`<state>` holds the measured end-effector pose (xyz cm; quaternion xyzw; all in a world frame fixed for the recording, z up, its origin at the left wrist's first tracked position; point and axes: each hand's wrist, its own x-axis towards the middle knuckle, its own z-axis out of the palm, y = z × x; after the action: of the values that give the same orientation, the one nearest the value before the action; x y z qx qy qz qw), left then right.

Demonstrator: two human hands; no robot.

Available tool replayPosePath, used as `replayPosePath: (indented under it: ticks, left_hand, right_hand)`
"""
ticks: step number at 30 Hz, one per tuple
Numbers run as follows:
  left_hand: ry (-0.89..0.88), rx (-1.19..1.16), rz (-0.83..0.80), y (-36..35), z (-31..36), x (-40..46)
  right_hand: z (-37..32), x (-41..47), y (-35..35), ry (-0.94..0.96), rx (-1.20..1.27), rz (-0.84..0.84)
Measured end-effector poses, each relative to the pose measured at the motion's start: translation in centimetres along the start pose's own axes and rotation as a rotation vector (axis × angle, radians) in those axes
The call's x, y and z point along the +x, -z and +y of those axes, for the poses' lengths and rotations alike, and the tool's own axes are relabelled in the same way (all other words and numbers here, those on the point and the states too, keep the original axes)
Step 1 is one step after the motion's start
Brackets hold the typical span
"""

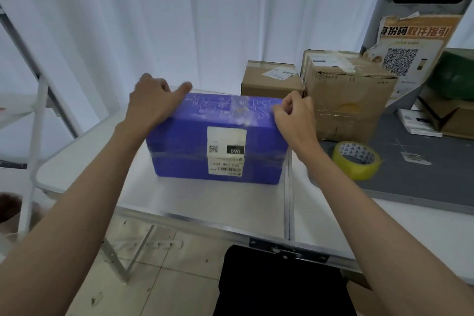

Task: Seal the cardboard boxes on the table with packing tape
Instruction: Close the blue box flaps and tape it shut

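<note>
White surface (205,202) carrying blue box (218,141) at centre; two brown boxes (351,97) sitting behind at right; left hand (154,100) gripping box's far left corner, fingers curled; right hand (292,115) pinching tape at top right edge; yellow tape roll (356,159) lying just right of box

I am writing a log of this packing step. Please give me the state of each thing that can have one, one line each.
Blue box: closed, clear tape across its front and label.
Left hand: fingers curled over the box's left top corner.
Right hand: fingers pinching at the box's right top edge.
Tape roll: lying flat, untouched.
Large brown box: closed, taped, dented.
Small brown box: closed.
</note>
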<state>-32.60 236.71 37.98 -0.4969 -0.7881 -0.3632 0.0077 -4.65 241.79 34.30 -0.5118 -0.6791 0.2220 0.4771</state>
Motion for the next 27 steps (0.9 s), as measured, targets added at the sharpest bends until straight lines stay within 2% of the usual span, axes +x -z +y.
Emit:
replayPosePath:
  ticks: [2,4,6,9,16,20,25,27]
  left_hand:
    - [-0.064,0.303,-0.058,-0.5,1.6,-1.4]
    - [-0.211,0.432,-0.118,-2.0,3.8,-2.3]
    - [-0.344,0.409,-0.224,-4.0,6.3,-3.0]
    - [-0.417,0.394,-0.350,-7.0,9.6,-3.1]
    - [-0.541,0.485,-0.291,-9.5,11.2,0.2]
    - [-0.509,0.374,-0.235,-9.9,11.2,1.7]
    - [-0.421,0.314,-0.309,-11.0,11.5,3.4]
    - [-0.387,0.268,-0.291,-11.3,11.5,3.4]
  right_hand:
    - [-0.3,0.3,0.1,-0.026,-0.090,-0.090]
    - [-1.1,0.9,-0.1,-0.078,-0.096,-0.175]
    - [-1.7,1.4,-0.3,-0.174,-0.010,-0.272]
    - [-1.3,2.0,-0.4,-0.280,0.098,-0.346]
    - [-0.7,2.4,-1.0,-0.232,0.053,-0.311]
    - [-0.6,2.3,-0.9,-0.175,-0.011,-0.281]
    - [-0.5,2.3,-0.8,-0.158,-0.016,-0.281]
    - [-0.6,2.2,-0.8,-0.166,-0.009,-0.259]
